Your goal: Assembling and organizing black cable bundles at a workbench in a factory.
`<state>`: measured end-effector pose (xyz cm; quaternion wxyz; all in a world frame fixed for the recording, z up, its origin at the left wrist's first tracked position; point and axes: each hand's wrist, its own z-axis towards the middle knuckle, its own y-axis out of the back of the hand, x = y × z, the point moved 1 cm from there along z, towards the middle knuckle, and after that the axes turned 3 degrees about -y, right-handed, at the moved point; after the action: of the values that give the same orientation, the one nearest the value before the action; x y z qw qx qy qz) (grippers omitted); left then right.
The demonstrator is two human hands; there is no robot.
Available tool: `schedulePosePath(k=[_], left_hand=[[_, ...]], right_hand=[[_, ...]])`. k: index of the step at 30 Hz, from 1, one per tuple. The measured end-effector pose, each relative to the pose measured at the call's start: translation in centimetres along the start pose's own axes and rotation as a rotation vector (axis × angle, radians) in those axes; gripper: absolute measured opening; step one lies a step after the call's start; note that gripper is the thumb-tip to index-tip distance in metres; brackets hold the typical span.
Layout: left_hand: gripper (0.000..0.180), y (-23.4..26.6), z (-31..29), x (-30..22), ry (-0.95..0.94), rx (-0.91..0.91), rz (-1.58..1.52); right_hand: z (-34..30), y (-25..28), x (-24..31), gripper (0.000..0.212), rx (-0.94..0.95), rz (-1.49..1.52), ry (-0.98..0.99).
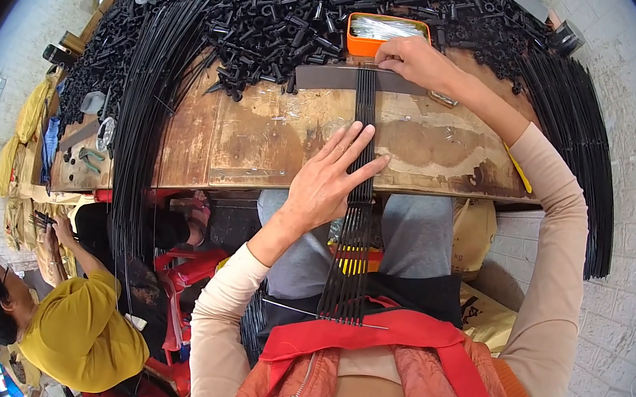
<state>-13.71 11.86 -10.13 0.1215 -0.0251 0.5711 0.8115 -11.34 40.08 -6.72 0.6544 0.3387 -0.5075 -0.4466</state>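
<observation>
A row of slim black rods [366, 97], like umbrella ribs, lies side by side across the wooden bench and runs over its near edge toward my lap. My left hand [330, 175] rests flat on the row, fingers stretched out and thumb apart. At the far end of the rods, my right hand [418, 60] is bent down with its fingers pinched together; what they hold is hidden or too small to name. Under the rods' far ends lies a dark grey strip [325, 78]. Just beyond stands an orange box [359, 47] filled with thin silvery pins [386, 28].
Small black plastic parts [286, 4] are heaped along the back of the bench [254, 135]. Bundles of long black rods hang at the left [148, 98] and right [579, 143]. Green-handled pliers [90, 159] lie at the left. A co-worker in a yellow shirt [83, 332] sits lower left.
</observation>
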Motion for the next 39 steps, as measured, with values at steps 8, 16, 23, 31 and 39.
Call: schedulePosePath(k=[8,16,23,31,39], left_hand=[[0.079,0.1,-0.2,0.0,0.018,0.002,-0.035],[0.077,0.2,0.0,-0.1,0.026,0.004,-0.062],[0.078,0.2,-0.1,-0.1,0.031,0.002,-0.069],[0.078,0.0,0.0,-0.1,0.020,-0.008,-0.070],[0.078,0.4,-0.1,-0.2,0.034,-0.001,-0.078]], right_hand=[[-0.7,-0.2,0.4,0.016,-0.056,-0.076,-0.033],[-0.6,0.4,0.3,0.015,0.042,-0.131,-0.045],[-0.9,-0.1,0.7,0.011,-0.041,-0.164,0.026],[-0.5,-0.6,0.7,0.014,-0.127,-0.056,0.094],[-1.8,0.8,0.2,0.018,0.003,-0.266,-0.095]])
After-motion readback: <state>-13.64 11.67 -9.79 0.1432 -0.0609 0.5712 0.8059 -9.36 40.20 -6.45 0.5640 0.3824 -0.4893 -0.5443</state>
